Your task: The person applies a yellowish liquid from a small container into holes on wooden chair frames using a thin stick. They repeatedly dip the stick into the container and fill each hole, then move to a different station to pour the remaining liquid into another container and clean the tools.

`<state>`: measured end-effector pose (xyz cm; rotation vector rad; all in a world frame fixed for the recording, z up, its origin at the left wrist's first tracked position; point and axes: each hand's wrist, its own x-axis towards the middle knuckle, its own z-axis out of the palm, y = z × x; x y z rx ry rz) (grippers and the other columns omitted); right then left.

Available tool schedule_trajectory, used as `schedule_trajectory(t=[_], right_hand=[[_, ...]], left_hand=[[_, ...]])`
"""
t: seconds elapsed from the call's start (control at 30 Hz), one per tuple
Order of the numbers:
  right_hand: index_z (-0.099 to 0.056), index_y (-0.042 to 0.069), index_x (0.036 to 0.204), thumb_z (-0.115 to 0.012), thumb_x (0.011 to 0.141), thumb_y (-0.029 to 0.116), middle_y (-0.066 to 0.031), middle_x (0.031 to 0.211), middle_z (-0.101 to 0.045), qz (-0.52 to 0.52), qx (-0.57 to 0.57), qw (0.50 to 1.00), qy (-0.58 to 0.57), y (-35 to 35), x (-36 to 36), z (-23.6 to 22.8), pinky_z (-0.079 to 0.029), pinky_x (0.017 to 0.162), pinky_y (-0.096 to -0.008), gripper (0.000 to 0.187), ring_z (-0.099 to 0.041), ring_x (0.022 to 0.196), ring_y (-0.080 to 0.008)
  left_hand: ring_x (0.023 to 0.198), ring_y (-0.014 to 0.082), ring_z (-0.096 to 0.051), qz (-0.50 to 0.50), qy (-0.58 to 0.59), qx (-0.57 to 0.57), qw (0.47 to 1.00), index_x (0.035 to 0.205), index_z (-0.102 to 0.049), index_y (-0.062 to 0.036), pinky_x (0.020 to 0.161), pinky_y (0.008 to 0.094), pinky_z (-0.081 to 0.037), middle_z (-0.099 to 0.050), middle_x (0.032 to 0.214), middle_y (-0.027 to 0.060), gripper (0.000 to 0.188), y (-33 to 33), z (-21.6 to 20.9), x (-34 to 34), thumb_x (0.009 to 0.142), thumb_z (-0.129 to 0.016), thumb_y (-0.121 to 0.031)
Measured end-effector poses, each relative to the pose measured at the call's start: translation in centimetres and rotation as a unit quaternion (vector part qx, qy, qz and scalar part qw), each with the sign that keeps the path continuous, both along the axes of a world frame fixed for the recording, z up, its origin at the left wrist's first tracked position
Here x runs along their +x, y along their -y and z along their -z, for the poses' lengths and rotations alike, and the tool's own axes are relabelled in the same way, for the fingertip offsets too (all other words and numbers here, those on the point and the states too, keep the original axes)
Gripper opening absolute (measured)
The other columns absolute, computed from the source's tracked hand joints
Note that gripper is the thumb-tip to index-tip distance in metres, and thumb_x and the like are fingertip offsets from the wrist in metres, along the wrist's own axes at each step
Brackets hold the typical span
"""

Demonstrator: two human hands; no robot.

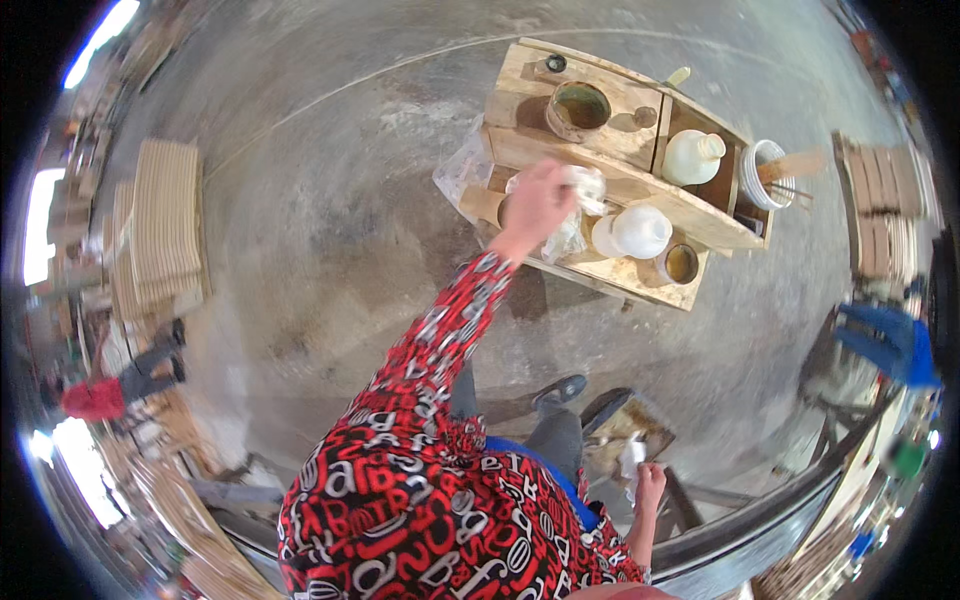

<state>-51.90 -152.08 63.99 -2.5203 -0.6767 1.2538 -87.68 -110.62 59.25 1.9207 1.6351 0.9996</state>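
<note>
My left hand (540,205) reaches over a wooden box-like stand (610,165) and is closed on a white crumpled cloth (587,188), slightly blurred. Below that hand, a clear plastic bag (566,240) lies on the stand's near shelf. Beside it are a white plastic jug (640,232) and a small cup of amber liquid (681,263). Low at the right, my right hand (650,484) has its fingers closed, with a thin white piece (633,456) at the fingertips; its material I cannot make out.
On the stand's upper part sit a round pot (578,110) and a second white jug (692,157). A white bucket (766,172) with a wooden paddle stands at its right end. Slatted wood stacks (165,225) lie left. Two people, one in red (95,398), one in blue (922,352), are at the sides.
</note>
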Motion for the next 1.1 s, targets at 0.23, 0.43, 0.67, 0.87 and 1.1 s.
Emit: schedule_trajectory(t=[0.23, 0.43, 0.67, 0.87, 1.1], right_hand=[[-0.061, 0.000, 0.080, -0.062, 0.080, 0.021, -0.0034, 0.070, -0.059, 0.032, -0.070, 0.987, -0.142, -2.7, -16.0, -0.3, -0.042, 0.062, -0.0259, 0.021, -0.050, 0.066, -0.0110], [-0.061, -0.002, 0.085, -0.060, 0.083, 0.027, -0.0056, 0.072, -0.061, 0.035, -0.098, 0.988, -0.116, -7.2, -17.9, -3.1, -0.043, 0.063, -0.0270, 0.029, -0.053, 0.066, -0.0133], [-0.057, -0.003, 0.097, -0.057, 0.078, 0.017, -0.0103, 0.086, -0.061, 0.264, -0.033, 0.952, -0.148, -1.2, -15.3, -3.8, -0.047, 0.064, -0.0310, 0.029, -0.057, 0.069, -0.0178], [-0.055, -0.006, 0.100, -0.058, 0.072, 0.012, -0.0097, 0.085, -0.061, 0.156, -0.225, 0.960, -0.060, 8.5, -8.7, -3.5, -0.048, 0.063, -0.0353, 0.033, -0.057, 0.068, -0.0184], [-0.051, 0.000, 0.101, -0.054, 0.077, 0.003, -0.0103, 0.083, -0.060, 0.604, 0.173, 0.761, -0.160, 13.2, 10.1, 0.1, -0.054, 0.063, -0.0363, 0.025, -0.062, 0.076, -0.0223]], left_hand=[[0.090, 0.0171, -0.056, -0.358, 0.393, 0.039, 0.846, 0.107, -0.037, -0.0020, 0.063, 0.0317, -0.055, -0.050, 0.106, 0.0107, 0.021, -2.3, 0.5, -18.3, 0.088, -0.046, -0.003], [0.099, 0.0317, -0.057, -0.084, -0.087, -0.281, 0.952, 0.115, -0.051, -0.0044, 0.087, 0.0370, -0.043, -0.060, 0.106, 0.0188, 0.037, -6.0, 10.5, -17.6, 0.079, -0.054, -0.011], [0.098, 0.0293, -0.059, -0.114, 0.018, -0.343, 0.932, 0.113, -0.055, -0.0021, 0.087, 0.0343, -0.045, -0.060, 0.109, 0.0170, 0.033, -7.5, 11.6, -17.3, 0.082, -0.051, -0.015], [0.086, 0.0378, -0.061, -0.029, -0.409, -0.348, 0.843, 0.092, -0.066, -0.0047, 0.073, 0.0449, -0.050, -0.062, 0.090, 0.0221, 0.027, -2.7, 2.9, -15.4, 0.083, -0.045, -0.020], [0.090, 0.0309, -0.061, 0.209, -0.508, -0.444, 0.708, 0.091, -0.063, -0.0069, 0.071, 0.0434, -0.050, -0.063, 0.095, 0.0179, 0.026, 8.2, -3.4, 3.1, 0.085, -0.049, -0.028]])
